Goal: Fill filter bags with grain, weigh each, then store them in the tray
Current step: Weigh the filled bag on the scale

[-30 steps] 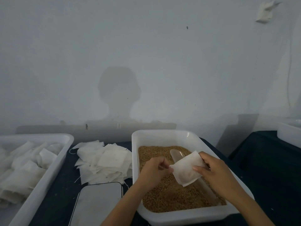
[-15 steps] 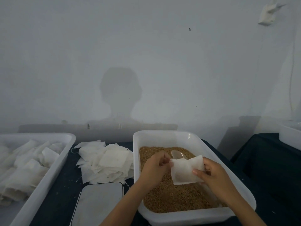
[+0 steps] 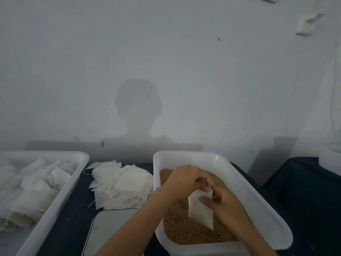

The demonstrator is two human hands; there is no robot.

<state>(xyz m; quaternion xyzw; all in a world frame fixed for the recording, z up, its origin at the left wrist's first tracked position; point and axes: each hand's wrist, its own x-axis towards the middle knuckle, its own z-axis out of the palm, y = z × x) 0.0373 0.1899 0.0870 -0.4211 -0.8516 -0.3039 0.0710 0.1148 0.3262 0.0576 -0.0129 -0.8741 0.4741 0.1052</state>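
A white filter bag [image 3: 200, 211] hangs over the brown grain [image 3: 184, 230] in a white tub [image 3: 258, 202]. My right hand [image 3: 225, 204] pinches the bag at its upper right edge. My left hand [image 3: 186, 179] is curled above the bag's top, pinching something thin there, likely the bag's string or rim. The scoop seen earlier is hidden behind my hands. A loose pile of empty filter bags [image 3: 121, 185] lies left of the tub. The white tray [image 3: 70, 185] at far left holds several filled bags [image 3: 31, 189].
A flat scale [image 3: 112, 230] with a pale top sits in front of the bag pile, on the dark table cover [image 3: 302, 200]. Another white container's corner [image 3: 332, 161] shows at the right edge. A white wall stands close behind.
The bag has turned from lying flat between my hands to hanging downward. My left hand moved up and right over the scoop, and both hands came closer together.
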